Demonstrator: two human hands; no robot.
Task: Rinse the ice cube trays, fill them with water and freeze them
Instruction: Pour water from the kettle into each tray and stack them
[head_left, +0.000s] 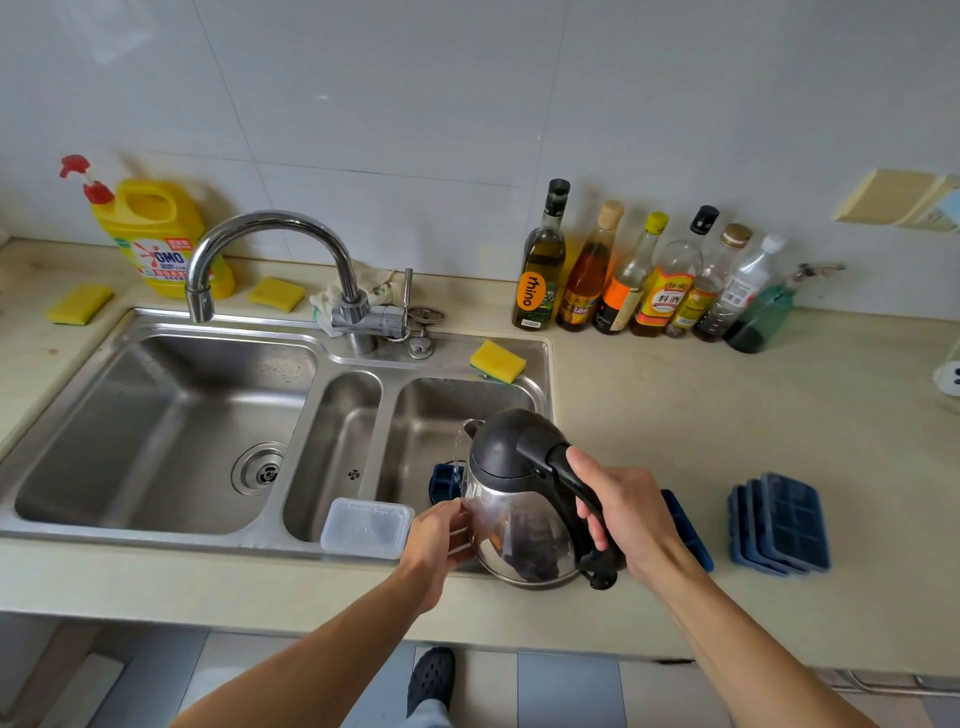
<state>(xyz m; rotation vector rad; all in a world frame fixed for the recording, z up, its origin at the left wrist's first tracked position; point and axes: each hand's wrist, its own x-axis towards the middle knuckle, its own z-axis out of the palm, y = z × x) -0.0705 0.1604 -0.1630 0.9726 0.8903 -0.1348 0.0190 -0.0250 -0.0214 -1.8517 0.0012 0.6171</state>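
One tilted kettle (519, 535), right hand (631, 512) gripping its handle, left hand (441, 538) touching its side, water falling into blue tray (444, 483).

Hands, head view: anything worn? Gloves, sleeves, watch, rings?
Nothing worn. The left hand and right hand are bare: no gloves, and no rings that show. The left forearm and right forearm are bare too, with no sleeve, watch or band on either down to the bottom edge of the frame. No markings are visible.
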